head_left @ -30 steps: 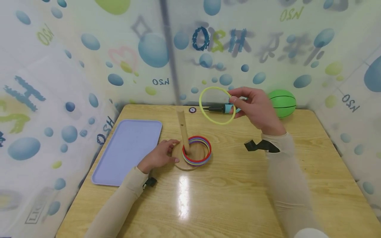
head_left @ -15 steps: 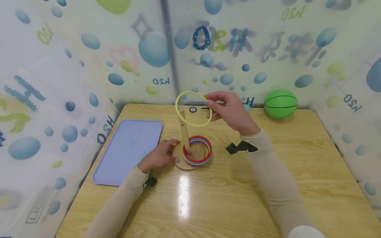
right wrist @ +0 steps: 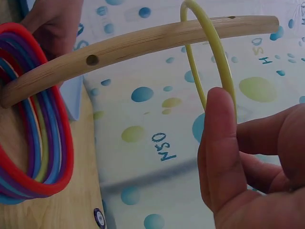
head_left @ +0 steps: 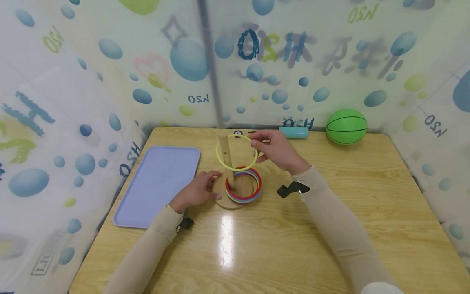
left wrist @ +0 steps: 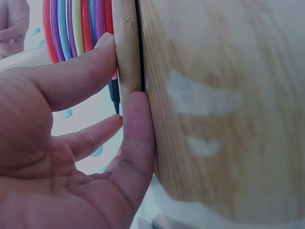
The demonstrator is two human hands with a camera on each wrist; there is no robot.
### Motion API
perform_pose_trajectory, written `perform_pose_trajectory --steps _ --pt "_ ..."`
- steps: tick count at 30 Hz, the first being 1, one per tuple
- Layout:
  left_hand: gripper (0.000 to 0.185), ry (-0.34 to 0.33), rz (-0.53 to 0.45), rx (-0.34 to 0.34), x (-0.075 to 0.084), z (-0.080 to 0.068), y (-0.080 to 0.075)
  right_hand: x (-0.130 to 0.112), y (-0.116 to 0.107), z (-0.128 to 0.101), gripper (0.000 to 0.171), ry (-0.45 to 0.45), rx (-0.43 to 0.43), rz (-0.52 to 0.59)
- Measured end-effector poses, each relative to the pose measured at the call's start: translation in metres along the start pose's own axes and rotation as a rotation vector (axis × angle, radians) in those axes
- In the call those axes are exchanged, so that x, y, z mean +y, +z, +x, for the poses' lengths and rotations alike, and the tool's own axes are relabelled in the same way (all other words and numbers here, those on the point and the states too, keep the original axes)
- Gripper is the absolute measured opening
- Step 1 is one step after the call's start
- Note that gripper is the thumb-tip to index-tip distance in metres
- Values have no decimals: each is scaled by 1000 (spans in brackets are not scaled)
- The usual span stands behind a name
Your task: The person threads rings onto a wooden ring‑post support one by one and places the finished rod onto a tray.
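Observation:
My right hand pinches a thin yellow ring between thumb and fingers. The ring encircles the upper part of an upright wooden post, hanging well above the stack below. Around the post's foot, several stacked rings in red, purple, blue and yellow lie off-centre to the right on the round wooden base. At the base's left edge, my left hand grips the rim, its thumb and a finger spread along it. In the left wrist view those fingertips touch the base's edge.
A lavender tray lies at the left of the wooden table. Along the back wall are a light blue cylinder and a green ball. A small round disc lies behind the post.
My right hand has moved left with the yellow ring, then lowered it over the post's top. My left hand has stayed at the base.

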State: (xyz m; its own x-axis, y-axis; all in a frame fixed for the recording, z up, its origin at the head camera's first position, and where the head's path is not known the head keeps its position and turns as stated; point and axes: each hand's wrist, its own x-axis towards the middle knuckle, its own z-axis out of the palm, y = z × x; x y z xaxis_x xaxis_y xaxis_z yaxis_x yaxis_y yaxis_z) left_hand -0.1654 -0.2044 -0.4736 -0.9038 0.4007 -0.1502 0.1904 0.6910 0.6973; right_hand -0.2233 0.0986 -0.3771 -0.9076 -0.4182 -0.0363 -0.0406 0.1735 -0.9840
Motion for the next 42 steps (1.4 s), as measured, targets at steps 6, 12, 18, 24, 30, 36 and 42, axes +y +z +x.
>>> perform_pose_trajectory --steps 6,12,18,24,30,36,42 --pt "75 -13 -11 0 1 -1 0 23 2 0 29 43 -18 -31" --pt "75 -6 -13 6 0 -1 0 41 4 -2 28 68 -35 -47" --pt "75 -8 -23 1 -1 -1 1 58 4 -5 32 121 -61 -45" --pt "74 -3 -34 -8 0 -1 0 69 6 -10 34 139 -56 -63" --pt "74 15 -26 5 1 -2 -2 75 10 -13 27 149 -37 -90" --pt "74 26 -20 15 0 -1 -2 81 10 -15 25 132 -16 -135" --pt "74 12 -7 10 0 -1 0 87 9 -17 23 120 -18 -178"
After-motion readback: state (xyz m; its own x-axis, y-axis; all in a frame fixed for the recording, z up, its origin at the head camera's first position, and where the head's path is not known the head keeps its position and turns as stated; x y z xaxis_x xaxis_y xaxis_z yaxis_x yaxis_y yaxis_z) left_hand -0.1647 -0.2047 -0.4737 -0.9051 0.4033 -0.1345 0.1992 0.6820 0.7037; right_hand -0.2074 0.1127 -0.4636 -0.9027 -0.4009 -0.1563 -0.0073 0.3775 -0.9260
